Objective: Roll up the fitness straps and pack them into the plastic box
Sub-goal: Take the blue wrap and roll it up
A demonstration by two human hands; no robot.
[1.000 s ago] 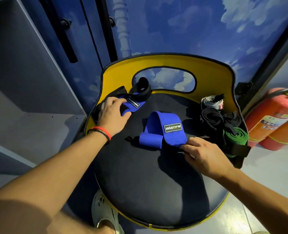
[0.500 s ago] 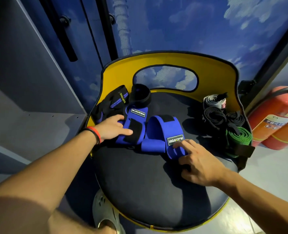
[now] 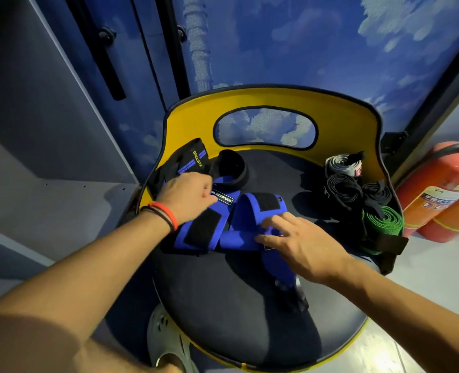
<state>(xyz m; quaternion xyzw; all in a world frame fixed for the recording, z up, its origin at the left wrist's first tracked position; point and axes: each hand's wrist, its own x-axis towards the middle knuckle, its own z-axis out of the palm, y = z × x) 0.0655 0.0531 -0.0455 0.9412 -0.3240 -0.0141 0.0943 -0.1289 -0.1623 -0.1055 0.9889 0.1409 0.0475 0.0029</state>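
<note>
Fingers [image 3: 278, 219], right hand [image 3: 301, 246]: spread, pressing flat on looped blue strap [image 3: 246, 219], chair seat [image 3: 223, 292]. Fingers [image 3: 207, 190], left hand [image 3: 188, 196]: curled onto second blue strap [image 3: 225, 212]; grasp cannot be told. Risks: loose tail slides off seat; hook patches snag together. Plastic box: not in view.

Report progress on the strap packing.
Done: several rolled straps sit on the seat, on its right side. In hand: the right hand touches the looped blue strap; the left hand lies on the other blue strap. Left: both blue ones and the black strap lie unrolled; no plastic box is in view.
</note>
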